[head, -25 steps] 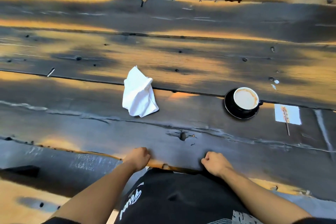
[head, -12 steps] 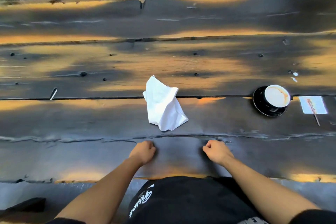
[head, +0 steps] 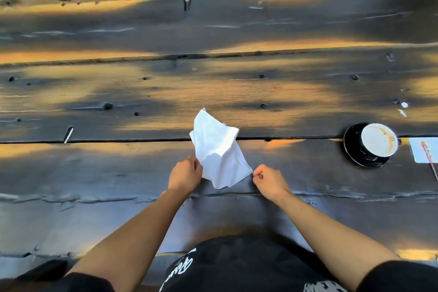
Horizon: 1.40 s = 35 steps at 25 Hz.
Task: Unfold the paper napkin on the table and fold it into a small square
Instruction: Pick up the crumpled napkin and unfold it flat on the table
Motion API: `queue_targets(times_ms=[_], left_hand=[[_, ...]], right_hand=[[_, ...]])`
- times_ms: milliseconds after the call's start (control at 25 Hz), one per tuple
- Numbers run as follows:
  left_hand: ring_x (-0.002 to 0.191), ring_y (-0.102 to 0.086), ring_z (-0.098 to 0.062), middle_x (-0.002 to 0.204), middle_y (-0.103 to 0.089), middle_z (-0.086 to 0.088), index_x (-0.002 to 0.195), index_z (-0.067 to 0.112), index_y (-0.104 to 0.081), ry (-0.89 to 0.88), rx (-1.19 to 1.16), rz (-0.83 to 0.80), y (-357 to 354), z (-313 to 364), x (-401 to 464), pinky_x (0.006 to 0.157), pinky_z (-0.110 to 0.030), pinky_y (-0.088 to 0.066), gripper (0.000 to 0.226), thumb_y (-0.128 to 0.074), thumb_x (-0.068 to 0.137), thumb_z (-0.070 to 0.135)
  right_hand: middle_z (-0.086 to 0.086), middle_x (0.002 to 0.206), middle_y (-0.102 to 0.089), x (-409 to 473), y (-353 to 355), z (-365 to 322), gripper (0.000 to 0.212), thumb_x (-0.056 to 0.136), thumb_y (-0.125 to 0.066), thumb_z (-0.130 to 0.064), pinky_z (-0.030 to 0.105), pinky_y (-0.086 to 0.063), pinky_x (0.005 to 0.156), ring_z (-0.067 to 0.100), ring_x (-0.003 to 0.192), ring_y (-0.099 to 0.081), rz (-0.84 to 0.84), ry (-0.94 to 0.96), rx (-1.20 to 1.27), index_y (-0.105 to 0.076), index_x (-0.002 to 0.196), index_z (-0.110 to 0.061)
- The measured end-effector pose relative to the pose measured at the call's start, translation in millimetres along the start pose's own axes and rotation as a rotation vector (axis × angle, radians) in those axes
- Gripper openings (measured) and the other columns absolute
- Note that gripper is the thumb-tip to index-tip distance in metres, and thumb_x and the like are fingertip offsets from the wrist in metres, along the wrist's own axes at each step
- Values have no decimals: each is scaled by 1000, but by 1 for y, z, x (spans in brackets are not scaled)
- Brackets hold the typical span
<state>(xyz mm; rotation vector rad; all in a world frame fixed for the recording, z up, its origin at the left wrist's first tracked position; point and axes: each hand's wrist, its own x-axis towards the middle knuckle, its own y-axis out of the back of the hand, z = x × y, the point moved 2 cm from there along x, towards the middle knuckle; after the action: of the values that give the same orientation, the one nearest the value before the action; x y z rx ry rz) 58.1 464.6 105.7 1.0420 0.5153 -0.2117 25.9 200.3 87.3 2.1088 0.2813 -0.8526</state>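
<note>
The left hand (head: pixel 186 174) has its curled fingers against the left edge of the napkin (head: pixel 219 153); whether they actually pinch the paper cannot be told. The right hand (head: pixel 266 180) is curled, fingertips at the napkin's lower right corner, the grip likewise unclear. The white napkin lies crumpled and partly folded on the dark plank table (head: pixel 94 173), toward its near edge. A coffee cup (head: pixel 379 140) on a black saucer (head: pixel 353 149) stands toward the table's right edge.
</note>
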Motion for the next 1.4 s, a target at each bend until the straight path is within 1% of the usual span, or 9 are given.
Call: queue_targets(times_ms=[240, 400, 520, 760, 960, 1080, 1200, 1280, 1400], left_hand=[[121, -50, -34, 128, -60, -10, 128, 11, -61, -387, 178, -1, 13, 47, 72, 94, -45, -48, 45, -48, 87, 0], [147, -30, -33, 156, -37, -12, 149, 14, -41, -548, 358, -35, 6, 64, 108, 119, -47, -28, 67, -47, 85, -4], [153, -17, -26, 163, -27, -7, 155, 17, -30, -483, 459, -135, -1, 68, 124, 125, -47, -12, 73, -43, 86, -4], [135, -40, -31, 138, -53, -6, 145, 21, -47, -375, 475, -78, -4, 59, 134, 117, -43, -26, 60, -50, 87, 5], [121, -47, -29, 118, -64, -3, 119, 18, -63, -339, 509, -19, 6, 48, 126, 97, -39, -34, 29, -58, 90, 21], [109, -51, -31, 97, -69, -8, 100, 14, -60, -308, 480, 9, 19, 38, 116, 89, -41, -37, 15, -56, 88, 22], [95, -57, -33, 85, -68, -11, 98, 12, -59, -281, 410, 28, 36, 36, 97, 89, -41, -38, 25, -52, 88, 34], [83, -59, -33, 76, -68, -9, 91, 14, -64, -375, 353, 50, 44, 40, 76, 89, -40, -42, 28, -47, 85, 36], [77, -61, -33, 82, -72, -9, 97, 19, -72, -503, 219, -64, 50, 58, 39, 71, -34, -47, 32, -44, 82, 25]], right_hand=[[-4, 106, -61, 46, 3, -53, 28, 88, -57, -21, 27, -44, 78, 16, 94, -60, 26, 102, 152, -61, 115, -19], [8, 131, -55, 64, -9, -68, 45, 88, -67, -18, 37, -48, 100, 26, 114, -59, -17, 146, 79, -55, 131, -14], [10, 133, -54, 73, -17, -73, 48, 85, -70, -23, 37, -45, 102, 28, 124, -53, -44, 149, 16, -54, 129, -11], [5, 126, -59, 77, -24, -71, 39, 86, -65, -22, 38, -49, 98, 25, 120, -53, 3, 152, 34, -59, 124, -18], [-2, 90, -62, 71, -17, -61, 6, 89, -62, -21, 29, -41, 72, 22, 89, -58, -13, 51, 106, -55, 88, -21], [-9, 80, -58, 62, -8, -49, 27, 90, -63, -21, 26, -41, 70, 17, 83, -59, 3, -28, 281, -60, 117, -22], [-17, 84, -54, 48, 4, -40, 46, 87, -63, -21, 18, -40, 62, 10, 80, -56, 20, -24, 388, -53, 132, -22], [-16, 96, -55, 34, 11, -41, 55, 86, -63, -21, 18, -45, 70, 9, 87, -55, -24, 23, 377, -48, 139, -23], [-7, 136, -40, 17, 23, -50, 79, 77, -62, -20, 27, -40, 104, 10, 123, -41, 62, 215, 250, -34, 149, -37]])
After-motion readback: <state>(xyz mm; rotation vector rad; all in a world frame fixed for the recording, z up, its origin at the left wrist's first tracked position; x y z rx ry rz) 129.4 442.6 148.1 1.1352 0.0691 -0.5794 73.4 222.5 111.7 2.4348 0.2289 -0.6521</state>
